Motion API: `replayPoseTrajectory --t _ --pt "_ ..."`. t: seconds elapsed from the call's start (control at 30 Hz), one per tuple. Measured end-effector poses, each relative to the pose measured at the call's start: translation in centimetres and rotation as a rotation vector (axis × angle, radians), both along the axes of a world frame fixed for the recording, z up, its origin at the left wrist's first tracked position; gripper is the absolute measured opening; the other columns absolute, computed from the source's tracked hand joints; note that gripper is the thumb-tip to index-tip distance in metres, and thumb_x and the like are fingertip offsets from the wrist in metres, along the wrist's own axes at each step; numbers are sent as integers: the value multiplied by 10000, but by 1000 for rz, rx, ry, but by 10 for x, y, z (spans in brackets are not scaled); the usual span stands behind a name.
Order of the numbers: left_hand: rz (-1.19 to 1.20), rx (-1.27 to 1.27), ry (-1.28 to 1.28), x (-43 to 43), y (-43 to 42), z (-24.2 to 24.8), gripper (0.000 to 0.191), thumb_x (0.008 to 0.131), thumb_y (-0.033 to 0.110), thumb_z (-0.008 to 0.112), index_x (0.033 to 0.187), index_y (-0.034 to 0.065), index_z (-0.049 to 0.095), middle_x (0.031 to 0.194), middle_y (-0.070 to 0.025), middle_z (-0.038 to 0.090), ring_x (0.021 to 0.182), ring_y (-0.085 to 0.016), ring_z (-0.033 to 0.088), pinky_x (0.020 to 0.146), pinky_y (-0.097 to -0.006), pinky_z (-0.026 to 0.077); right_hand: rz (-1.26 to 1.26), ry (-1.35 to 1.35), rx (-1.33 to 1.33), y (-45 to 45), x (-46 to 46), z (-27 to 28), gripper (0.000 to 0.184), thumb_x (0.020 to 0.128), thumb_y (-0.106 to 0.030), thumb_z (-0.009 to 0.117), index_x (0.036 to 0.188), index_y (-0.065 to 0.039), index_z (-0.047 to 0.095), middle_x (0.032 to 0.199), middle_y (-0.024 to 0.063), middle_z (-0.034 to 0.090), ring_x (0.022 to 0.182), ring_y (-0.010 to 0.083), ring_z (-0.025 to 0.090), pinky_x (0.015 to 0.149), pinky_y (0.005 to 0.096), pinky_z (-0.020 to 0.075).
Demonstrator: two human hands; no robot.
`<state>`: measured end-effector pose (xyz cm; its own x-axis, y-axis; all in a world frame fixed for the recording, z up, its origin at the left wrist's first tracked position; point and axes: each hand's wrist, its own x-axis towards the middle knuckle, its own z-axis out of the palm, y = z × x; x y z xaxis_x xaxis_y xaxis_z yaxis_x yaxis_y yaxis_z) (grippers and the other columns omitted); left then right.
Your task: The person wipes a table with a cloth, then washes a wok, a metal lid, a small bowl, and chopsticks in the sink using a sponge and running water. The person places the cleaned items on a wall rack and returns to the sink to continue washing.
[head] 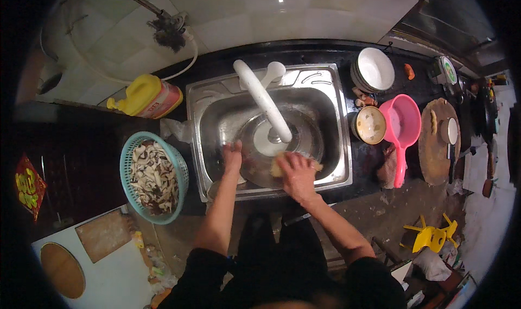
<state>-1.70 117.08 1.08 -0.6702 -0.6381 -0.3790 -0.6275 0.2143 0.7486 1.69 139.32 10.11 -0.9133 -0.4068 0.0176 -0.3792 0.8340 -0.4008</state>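
Note:
A stainless steel sink lies before me, with a white faucet arching over it. Inside the basin is a round, shiny metal vessel or lid, partly behind the faucet. A pale disc shows near its middle; I cannot tell whether it is a plate or a reflection. My right hand presses a yellowish sponge or cloth against the near right part of the round piece. At its left side is my left hand, fingers pointing away from me. Whether those fingers grip the rim is unclear.
Left of the sink stand a turquoise basket of sliced mushrooms and a yellow jug. To the right are stacked white bowls, a patterned bowl, a pink dipper and a round wooden board with a knife.

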Motion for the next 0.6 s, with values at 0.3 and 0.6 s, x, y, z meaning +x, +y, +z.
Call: replayPoseTrajectory --t 0.3,0.6 --pt "172 180 -108 20 -12 -41 307 920 254 457 1093 24 561 1076 -182 628 1006 -346 594 882 -452 458 340 10 176 -115 -100 -30 425 717 -181 621 1134 -120 567 1075 79 573 1041 261 543 856 410 437" --pt "555 988 -81 16 6 -31 357 966 371 449 1120 73 570 979 -76 619 872 -245 601 795 -399 504 315 81 -21 -43 -10 -2 522 685 -156 643 1199 -194 557 1157 57 561 1052 242 524 812 407 400"
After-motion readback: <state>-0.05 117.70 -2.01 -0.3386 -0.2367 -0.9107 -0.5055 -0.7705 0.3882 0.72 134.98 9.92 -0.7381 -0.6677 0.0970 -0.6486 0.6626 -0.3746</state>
